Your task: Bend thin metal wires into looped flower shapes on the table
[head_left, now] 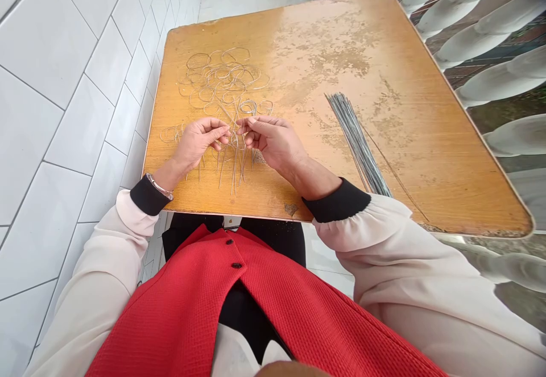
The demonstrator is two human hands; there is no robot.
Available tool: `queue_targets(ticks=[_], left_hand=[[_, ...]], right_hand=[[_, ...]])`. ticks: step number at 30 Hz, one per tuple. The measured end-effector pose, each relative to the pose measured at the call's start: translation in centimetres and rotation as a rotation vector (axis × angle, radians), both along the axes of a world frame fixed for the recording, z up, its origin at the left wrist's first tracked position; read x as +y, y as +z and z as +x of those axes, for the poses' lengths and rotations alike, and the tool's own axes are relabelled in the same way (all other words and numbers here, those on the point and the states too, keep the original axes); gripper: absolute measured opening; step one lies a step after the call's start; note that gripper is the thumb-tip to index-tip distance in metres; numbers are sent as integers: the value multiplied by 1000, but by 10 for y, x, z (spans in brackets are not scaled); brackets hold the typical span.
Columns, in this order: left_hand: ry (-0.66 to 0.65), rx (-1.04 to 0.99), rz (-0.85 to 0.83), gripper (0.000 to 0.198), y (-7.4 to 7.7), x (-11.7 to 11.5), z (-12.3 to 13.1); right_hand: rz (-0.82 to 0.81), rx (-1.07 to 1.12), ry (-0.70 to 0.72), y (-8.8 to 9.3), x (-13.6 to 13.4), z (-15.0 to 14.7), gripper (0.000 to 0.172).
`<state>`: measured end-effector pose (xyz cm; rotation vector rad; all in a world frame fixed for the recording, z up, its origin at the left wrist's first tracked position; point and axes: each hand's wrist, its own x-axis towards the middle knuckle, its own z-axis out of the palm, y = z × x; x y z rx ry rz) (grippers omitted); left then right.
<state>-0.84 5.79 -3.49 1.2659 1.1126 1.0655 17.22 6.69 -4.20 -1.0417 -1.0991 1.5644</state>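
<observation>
My left hand (205,138) and my right hand (271,140) are raised over the near left part of the table, fingertips almost meeting. Each pinches thumb against fingers on a thin metal wire (234,128); the strand is so fine that its exact course between the hands cannot be made out. Beneath and beyond them spreads a pile of looped wires (228,75), bent into rings with straight tails pointing toward me. To the right of my right hand lies a bundle of straight grey wires (360,144).
The worn wooden table (298,41) has peeling varnish. One long single wire (396,175) lies right of the bundle. A white tiled wall (72,98) runs along the left, and a white balustrade (482,36) borders the right side.
</observation>
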Motion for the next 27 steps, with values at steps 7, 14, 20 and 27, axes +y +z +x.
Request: queue_targets(ticks=[7, 14, 20, 27], left_hand=[[5, -44, -36, 18, -2, 1, -1], [38, -29, -53, 17, -2, 1, 0], [51, -24, -47, 16, -3, 1, 0], [20, -26, -34, 30, 0, -1, 0]], right_hand=[[-14, 20, 32, -3, 0, 2, 18], [10, -8, 40, 0, -3, 0, 14], [33, -19, 68, 2, -6, -2, 10], [31, -59, 31, 1, -6, -3, 18]])
